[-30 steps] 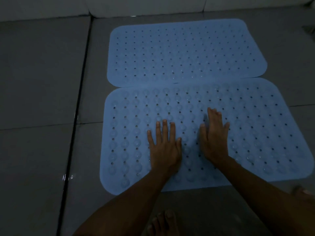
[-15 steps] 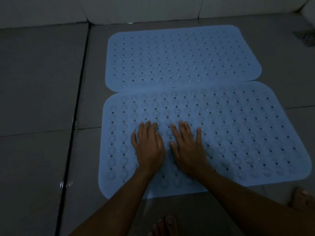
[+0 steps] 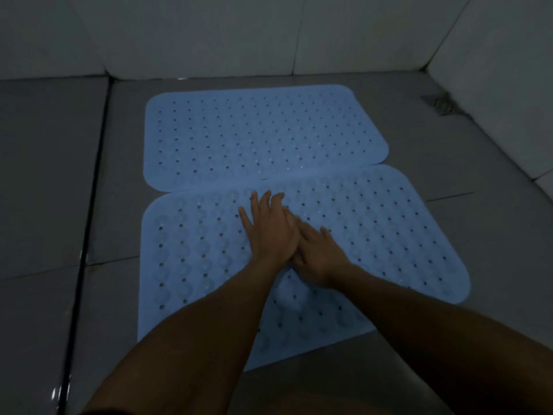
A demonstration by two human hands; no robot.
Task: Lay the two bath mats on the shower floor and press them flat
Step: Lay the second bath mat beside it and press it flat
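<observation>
Head view, dim light, looking down at a shower floor (image 3: 51, 187) of large grey tiles. No brand, label or writing can be read on any surface.

A dark grout line (image 3: 89, 205) runs from near to far at the left. Right of it lie two pale blue, perforated bath mats, both flat on the tiles. The far mat (image 3: 263, 133) sits close to the back wall (image 3: 209, 34). The near mat (image 3: 374, 235) lies just in front of it, with its far edge touching or slightly overlapping the far mat's near edge; which of the two cannot be told. The near mat extends further right than the far one. Its near edge is partly hidden by the person's forearms.

The left hand (image 3: 270, 232) rests palm down on the middle of the near mat, fingers straight and spread, pointing away from the person. The right hand (image 3: 318, 253) lies just beside it on the right, also flat on the mat, fingers extended toward the left. The left hand covers part of the right hand's fingers, and motion blur softens that overlap, so their exact position is hard to make out. Neither hand grasps anything.

At the far right, near the corner of the walls, a dark floor drain (image 3: 440, 103) is set into the tiles; its detail is too dim to resolve.
</observation>
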